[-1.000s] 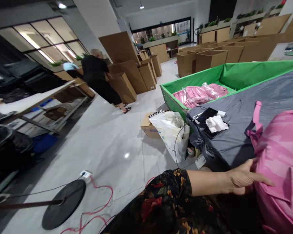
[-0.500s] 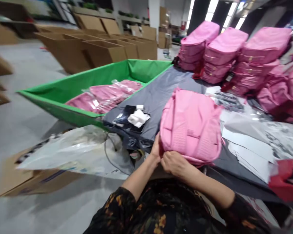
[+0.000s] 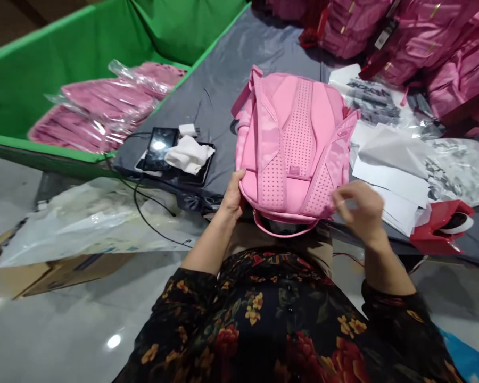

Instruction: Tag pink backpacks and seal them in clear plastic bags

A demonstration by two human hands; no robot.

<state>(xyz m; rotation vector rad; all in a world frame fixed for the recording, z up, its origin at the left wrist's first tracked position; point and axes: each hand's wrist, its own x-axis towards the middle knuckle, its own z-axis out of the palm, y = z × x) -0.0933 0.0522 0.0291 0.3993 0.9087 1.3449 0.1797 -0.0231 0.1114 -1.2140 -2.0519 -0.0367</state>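
A pink backpack (image 3: pixel 299 133) lies on the grey-covered table with its straps and padded back facing up and its top handle toward my body. At its lower left corner my left hand (image 3: pixel 233 196) grips the edge, the thumb on top and the fingers hidden beneath. My right hand (image 3: pixel 359 207) is at the lower right side, by the end of a strap; its fingers are curled, thumb and forefinger apart, slightly blurred, and nothing shows between them.
On the table (image 3: pixel 223 69) are a phone (image 3: pixel 162 148), a white cloth (image 3: pixel 189 155), paper sheets (image 3: pixel 399 197) and a red tape dispenser (image 3: pixel 435 229). A green bin (image 3: pixel 64 37) holds wrapped pink items (image 3: pixel 104 106). More pink backpacks (image 3: pixel 415 32) stand at the back right.
The view has tilted down toward the table. My right hand has left the backpack's near edge and moved right, its fingers opening. The backpack lies flatter; my left hand stays on its left side.
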